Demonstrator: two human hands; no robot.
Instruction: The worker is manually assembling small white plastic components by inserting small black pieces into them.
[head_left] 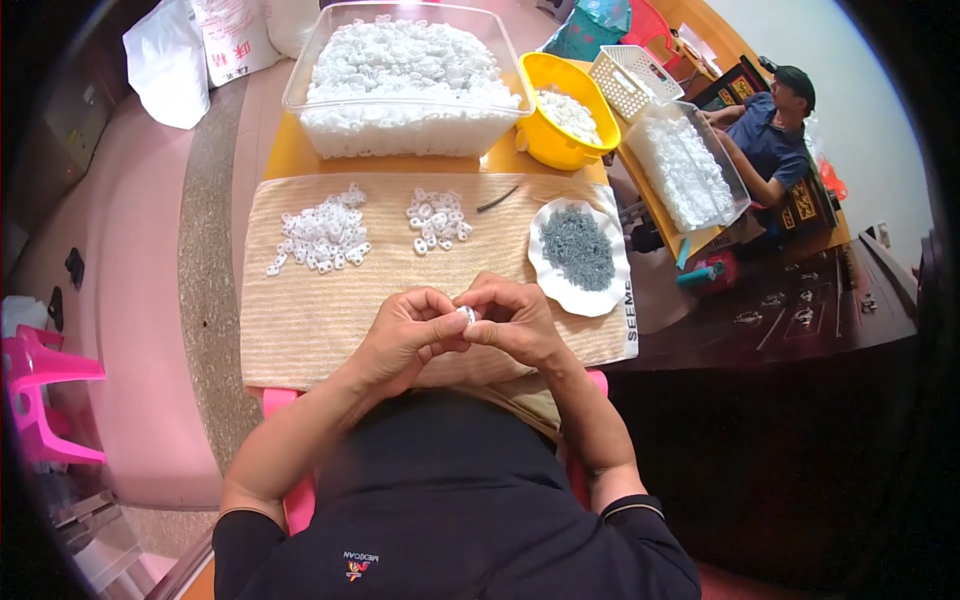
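Note:
Over the near part of a striped beige cloth [300, 345], my left hand [412, 335] and my right hand [515, 322] meet fingertip to fingertip. Both pinch one small white plastic piece [467, 315], mostly covered by the fingers. Beyond my left hand lies a loose pile of white plastic pieces with holes [325, 235]. A smaller group of similar white pieces [437, 218] sits to its right. Past my right hand stands a scalloped white plate [548, 285] heaped with small grey-blue parts [577, 248]. A thin dark stick [497, 199] rests near the cloth's far edge.
At the table's far side stand a large clear bin [400, 128] full of white pieces and a yellow basin [560, 150]. Another person [775, 135] sits at the right behind a second clear bin [735, 195]. A pink stool [45, 385] stands at left, white sacks [170, 65] at far left.

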